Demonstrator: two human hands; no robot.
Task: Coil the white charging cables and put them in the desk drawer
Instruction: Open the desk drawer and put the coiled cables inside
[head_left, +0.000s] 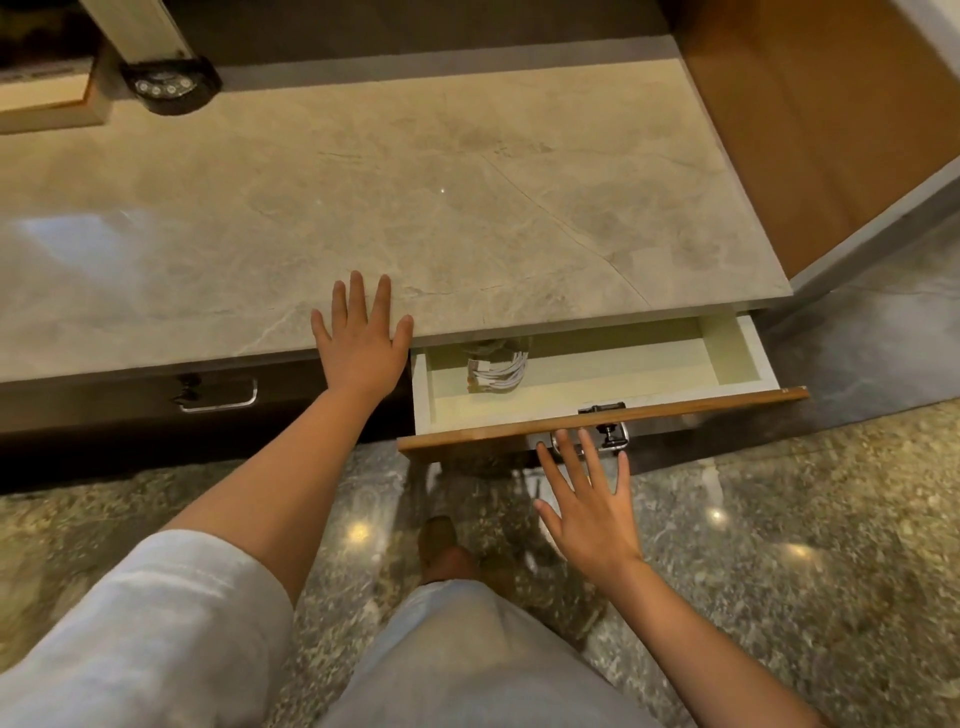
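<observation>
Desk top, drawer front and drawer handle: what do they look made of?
The beige veined desk top looks like polished stone or stone-look slab, given its sheen. The brown drawer front shows wood grain, possibly veneer. The shiny silver drawer handle appears to be polished metal.

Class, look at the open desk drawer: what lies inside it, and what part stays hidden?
Inside the drawer lies a bundle of coiled white cables, left of centre; the rest of the visible floor is bare. The desktop covers the drawer's back part and the bundle's far end.
</observation>
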